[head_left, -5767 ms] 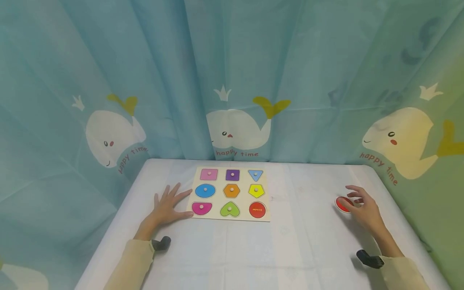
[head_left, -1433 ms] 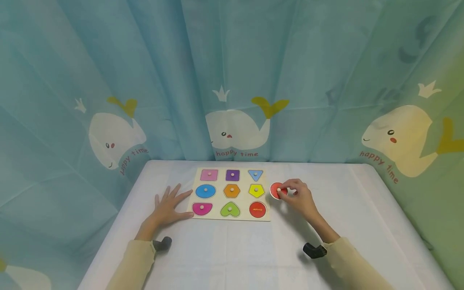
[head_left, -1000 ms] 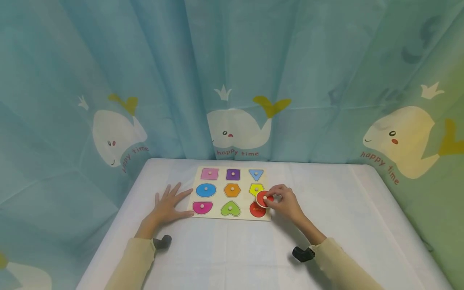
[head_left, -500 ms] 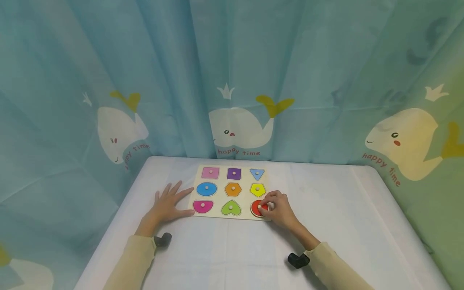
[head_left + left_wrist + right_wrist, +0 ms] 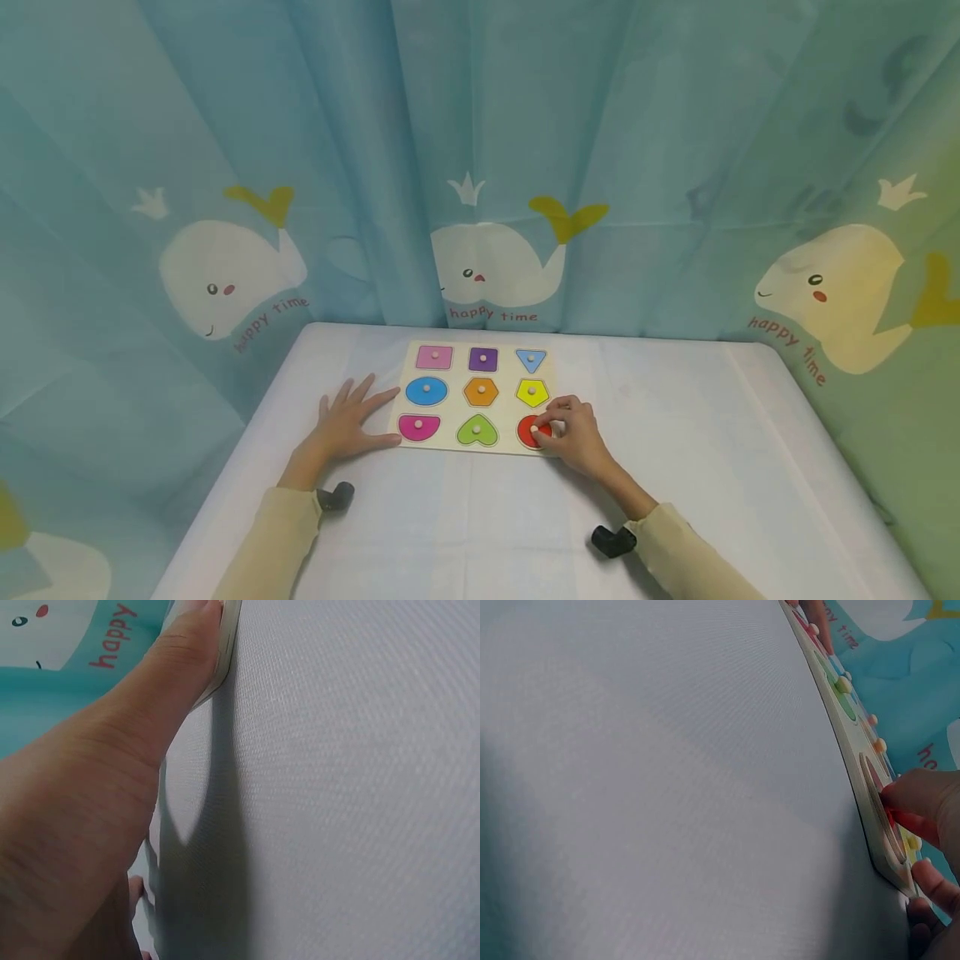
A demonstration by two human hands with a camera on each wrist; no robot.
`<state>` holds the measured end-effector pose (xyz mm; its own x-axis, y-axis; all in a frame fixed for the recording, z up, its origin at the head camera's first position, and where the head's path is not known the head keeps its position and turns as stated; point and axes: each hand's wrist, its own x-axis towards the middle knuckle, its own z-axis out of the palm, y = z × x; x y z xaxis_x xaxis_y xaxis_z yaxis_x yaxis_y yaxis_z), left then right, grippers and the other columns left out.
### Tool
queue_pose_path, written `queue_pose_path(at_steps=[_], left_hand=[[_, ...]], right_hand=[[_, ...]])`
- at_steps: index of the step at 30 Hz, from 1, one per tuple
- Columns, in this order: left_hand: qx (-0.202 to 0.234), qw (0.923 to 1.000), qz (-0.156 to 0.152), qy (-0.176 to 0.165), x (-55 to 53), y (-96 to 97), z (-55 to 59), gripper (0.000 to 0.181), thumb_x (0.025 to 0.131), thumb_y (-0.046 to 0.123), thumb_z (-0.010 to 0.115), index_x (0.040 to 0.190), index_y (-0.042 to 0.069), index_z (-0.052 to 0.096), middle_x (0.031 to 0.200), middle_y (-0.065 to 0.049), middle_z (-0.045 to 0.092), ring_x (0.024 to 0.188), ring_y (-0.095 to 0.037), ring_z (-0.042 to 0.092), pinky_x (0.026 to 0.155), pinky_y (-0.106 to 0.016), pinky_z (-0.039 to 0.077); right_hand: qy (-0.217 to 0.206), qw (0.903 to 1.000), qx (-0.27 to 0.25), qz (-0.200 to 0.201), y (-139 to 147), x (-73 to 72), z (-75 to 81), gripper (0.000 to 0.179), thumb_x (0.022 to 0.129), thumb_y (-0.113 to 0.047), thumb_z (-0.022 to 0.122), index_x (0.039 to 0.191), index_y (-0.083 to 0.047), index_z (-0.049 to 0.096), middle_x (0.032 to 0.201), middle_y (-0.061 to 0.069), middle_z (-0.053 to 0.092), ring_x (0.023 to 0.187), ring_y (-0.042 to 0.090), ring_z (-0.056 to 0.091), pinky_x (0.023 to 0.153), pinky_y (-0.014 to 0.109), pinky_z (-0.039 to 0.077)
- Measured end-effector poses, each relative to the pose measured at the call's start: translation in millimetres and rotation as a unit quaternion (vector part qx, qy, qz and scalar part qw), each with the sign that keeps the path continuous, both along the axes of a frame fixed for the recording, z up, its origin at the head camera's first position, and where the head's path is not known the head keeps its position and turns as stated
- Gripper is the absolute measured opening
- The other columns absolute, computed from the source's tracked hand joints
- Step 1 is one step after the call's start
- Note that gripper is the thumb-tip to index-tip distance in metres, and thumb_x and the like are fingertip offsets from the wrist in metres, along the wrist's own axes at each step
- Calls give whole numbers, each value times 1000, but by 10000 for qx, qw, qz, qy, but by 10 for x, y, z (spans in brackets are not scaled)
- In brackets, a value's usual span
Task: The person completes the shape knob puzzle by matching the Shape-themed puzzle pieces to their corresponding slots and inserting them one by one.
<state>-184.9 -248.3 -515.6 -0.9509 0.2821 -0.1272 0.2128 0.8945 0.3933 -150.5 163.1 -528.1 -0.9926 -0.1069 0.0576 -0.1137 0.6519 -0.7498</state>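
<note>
A wooden shape puzzle board (image 5: 455, 408) lies on the table, with knobbed pieces in rows. My right hand (image 5: 576, 437) pinches the knob of the red circle piece (image 5: 524, 432) at the board's near right corner. The piece covers the printed red circle there. From the right wrist, the rim of the circle piece (image 5: 871, 791) shows slightly above the board; how deep it sits I cannot tell. My left hand (image 5: 339, 431) rests with spread, straight fingers, its thumb and index fingertips touching the board's left edge. The left thumb (image 5: 169, 671) meets that edge in the left wrist view.
A white cloth covers the table (image 5: 480, 525). Behind it hangs a blue-green curtain (image 5: 480, 125) with whale prints. Beside the red circle sits a green heart piece (image 5: 468, 431), with a yellow pentagon piece (image 5: 523, 392) just behind the circle.
My right hand has carried the red circle piece leftward from the table's right side onto the board's near right corner, where it now lies lined up with its printed spot. My left hand stays put.
</note>
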Motion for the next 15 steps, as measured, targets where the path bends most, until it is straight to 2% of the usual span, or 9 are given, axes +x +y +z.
queue_pose_path(at_steps=[9, 15], left_hand=[[52, 9999, -34, 116, -3, -10, -21, 93, 79, 70, 74, 157, 29, 44, 168, -21, 21, 151, -57, 5, 108, -84, -1], [164, 9998, -70, 92, 29, -12, 13, 92, 79, 67, 75, 156, 27, 46, 168, -22, 22, 151, -57, 7, 108, -85, 1]], right_hand=[[169, 9998, -90, 73, 29, -15, -54, 9, 82, -15, 86, 89, -18, 80, 119, 7, 58, 113, 28, 43, 89, 43, 43], [73, 9998, -187, 26, 15, -6, -84, 10, 82, -14, 86, 88, -18, 80, 119, 7, 58, 116, 29, 43, 92, 45, 42]])
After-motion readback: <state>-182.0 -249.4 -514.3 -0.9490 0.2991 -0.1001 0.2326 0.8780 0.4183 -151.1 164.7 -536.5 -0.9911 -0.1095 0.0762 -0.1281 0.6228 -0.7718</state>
